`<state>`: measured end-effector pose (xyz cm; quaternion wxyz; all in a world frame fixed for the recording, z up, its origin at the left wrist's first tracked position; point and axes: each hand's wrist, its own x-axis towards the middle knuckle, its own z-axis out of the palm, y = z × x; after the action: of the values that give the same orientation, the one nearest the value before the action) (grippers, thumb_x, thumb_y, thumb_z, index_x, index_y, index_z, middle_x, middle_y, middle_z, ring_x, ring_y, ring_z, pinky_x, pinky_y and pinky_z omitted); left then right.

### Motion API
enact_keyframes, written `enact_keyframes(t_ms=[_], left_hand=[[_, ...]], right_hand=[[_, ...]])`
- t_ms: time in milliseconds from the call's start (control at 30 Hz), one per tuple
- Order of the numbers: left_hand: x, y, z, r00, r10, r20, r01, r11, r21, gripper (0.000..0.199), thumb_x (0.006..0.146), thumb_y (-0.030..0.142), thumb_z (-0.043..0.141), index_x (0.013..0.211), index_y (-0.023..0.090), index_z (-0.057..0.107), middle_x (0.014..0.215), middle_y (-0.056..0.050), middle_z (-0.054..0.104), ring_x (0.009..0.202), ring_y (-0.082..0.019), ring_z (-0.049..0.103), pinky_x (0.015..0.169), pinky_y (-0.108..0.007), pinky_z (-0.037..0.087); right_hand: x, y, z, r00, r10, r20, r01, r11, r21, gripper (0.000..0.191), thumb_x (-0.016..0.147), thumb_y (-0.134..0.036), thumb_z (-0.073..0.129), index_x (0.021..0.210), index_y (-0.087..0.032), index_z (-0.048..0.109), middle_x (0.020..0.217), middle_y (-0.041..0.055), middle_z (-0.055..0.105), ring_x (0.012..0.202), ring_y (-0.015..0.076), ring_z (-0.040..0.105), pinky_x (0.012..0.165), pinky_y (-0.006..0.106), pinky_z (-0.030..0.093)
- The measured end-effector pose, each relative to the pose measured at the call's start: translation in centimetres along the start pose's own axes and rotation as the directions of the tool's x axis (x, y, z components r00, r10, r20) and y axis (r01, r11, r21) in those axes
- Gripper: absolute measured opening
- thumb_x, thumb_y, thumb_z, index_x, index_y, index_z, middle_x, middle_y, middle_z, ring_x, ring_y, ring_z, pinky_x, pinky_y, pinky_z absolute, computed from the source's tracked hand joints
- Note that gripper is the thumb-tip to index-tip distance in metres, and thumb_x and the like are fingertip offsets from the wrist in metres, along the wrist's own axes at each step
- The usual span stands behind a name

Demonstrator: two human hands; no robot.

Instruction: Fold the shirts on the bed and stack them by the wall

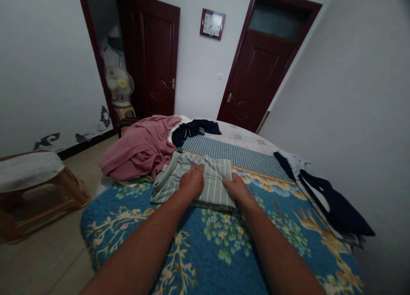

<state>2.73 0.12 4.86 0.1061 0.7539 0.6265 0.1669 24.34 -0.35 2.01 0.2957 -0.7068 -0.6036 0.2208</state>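
A pale green garment (215,175) with white stripes lies folded on the blue flowered bedcover (205,248). My left hand (192,182) is on its middle, fingers curled in and closed on the cloth. At the garment's right edge, my right hand (236,186) grips the fabric with the thumb on top; its other fingers are mostly hidden. The garment's left part spreads loosely beside a heap of pink cloth (144,145).
Dark navy clothing (195,128) lies behind the garment. Folded dark and white clothes (333,201) are stacked along the right edge by the wall. A stool (41,188) stands on the floor at left, and a fan (120,83) is in the doorway.
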Motion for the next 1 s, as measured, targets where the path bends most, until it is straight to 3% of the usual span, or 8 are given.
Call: enact_keyframes(t_ms=[100,167,267,367,467,533,700,1000], left_hand=[[0.0,0.3,-0.1,0.99,0.079,-0.115,-0.071,0.995,0.067,0.041,0.105,0.022,0.047,0.143,0.021,0.06,0.141,-0.02,0.062,0.117,-0.034,0.071,0.096,-0.048,0.057],[-0.2,0.7,0.1,0.963,0.188,-0.194,-0.174,0.981,0.088,0.039,0.105,0.023,0.048,0.141,0.02,0.063,0.146,-0.018,0.061,0.127,-0.032,0.066,0.105,-0.046,0.054],[-0.6,1.2,1.6,0.92,0.341,-0.193,-0.332,0.94,0.082,0.043,0.107,0.03,0.05,0.147,0.016,0.059,0.151,-0.018,0.062,0.143,-0.031,0.057,0.121,-0.047,0.045],[-1.2,1.1,3.5,0.931,0.35,-0.1,-0.34,0.934,0.109,0.052,0.109,0.035,0.047,0.156,0.014,0.054,0.163,-0.019,0.055,0.158,-0.035,0.043,0.128,-0.056,0.035],[-1.6,0.7,4.8,0.955,0.29,-0.064,-0.28,0.951,0.132,0.06,0.11,0.041,0.042,0.162,0.012,0.048,0.173,-0.02,0.043,0.164,-0.037,0.033,0.131,-0.061,0.028],[-1.6,0.5,5.1,0.962,0.264,-0.063,-0.253,0.957,0.144,0.066,0.11,0.046,0.041,0.164,0.01,0.044,0.175,-0.021,0.038,0.165,-0.036,0.029,0.133,-0.061,0.024],[-1.8,0.2,5.2,0.965,0.257,-0.048,-0.245,0.954,0.174,0.071,0.109,0.049,0.04,0.167,0.008,0.04,0.177,-0.022,0.033,0.168,-0.036,0.024,0.134,-0.059,0.021],[-2.6,0.0,4.4,0.972,0.236,-0.008,-0.231,0.957,0.175,0.073,0.109,0.05,0.04,0.168,0.007,0.039,0.178,-0.023,0.031,0.168,-0.037,0.023,0.135,-0.057,0.018]], right_hand=[[-0.1,0.1,-0.6,0.977,-0.108,-0.184,0.059,0.966,-0.253,0.048,0.095,-0.033,0.059,0.137,-0.011,0.067,0.126,0.0225,0.074,0.12,0.0349,0.069,0.106,0.046,0.053],[-0.2,0.3,-0.4,0.904,-0.311,-0.293,0.202,0.916,-0.347,0.049,0.1,-0.03,0.051,0.142,-0.008,0.064,0.135,0.025,0.07,0.13,0.0351,0.064,0.115,0.05,0.047],[-0.2,0.6,1.1,0.787,-0.559,-0.262,0.456,0.812,-0.363,0.049,0.107,-0.028,0.038,0.145,-0.008,0.063,0.15,0.0226,0.063,0.145,0.0296,0.054,0.126,0.049,0.04],[-0.2,0.8,3.1,0.838,-0.535,-0.109,0.465,0.804,-0.372,0.053,0.11,-0.034,0.037,0.152,-0.009,0.058,0.161,0.0212,0.055,0.155,0.0288,0.045,0.128,0.05,0.036],[0.2,0.9,4.0,0.927,-0.374,-0.01,0.338,0.847,-0.41,0.06,0.112,-0.04,0.036,0.161,-0.01,0.049,0.171,0.0197,0.043,0.161,0.0307,0.037,0.13,0.053,0.031],[0.7,0.6,4.0,0.957,-0.291,0.009,0.267,0.866,-0.424,0.063,0.113,-0.045,0.034,0.164,-0.01,0.045,0.174,0.0191,0.039,0.163,0.0318,0.032,0.131,0.054,0.027],[3.2,-0.2,3.4,0.983,-0.182,0.015,0.171,0.893,-0.415,0.068,0.112,-0.053,0.033,0.163,-0.01,0.046,0.174,0.0211,0.037,0.163,0.0339,0.031,0.13,0.055,0.026],[6.4,-1.7,3.2,0.991,-0.111,-0.081,0.068,0.909,-0.411,0.066,0.112,-0.053,0.034,0.145,-0.003,0.064,0.157,0.0302,0.056,0.152,0.039,0.047,0.126,0.055,0.029]])
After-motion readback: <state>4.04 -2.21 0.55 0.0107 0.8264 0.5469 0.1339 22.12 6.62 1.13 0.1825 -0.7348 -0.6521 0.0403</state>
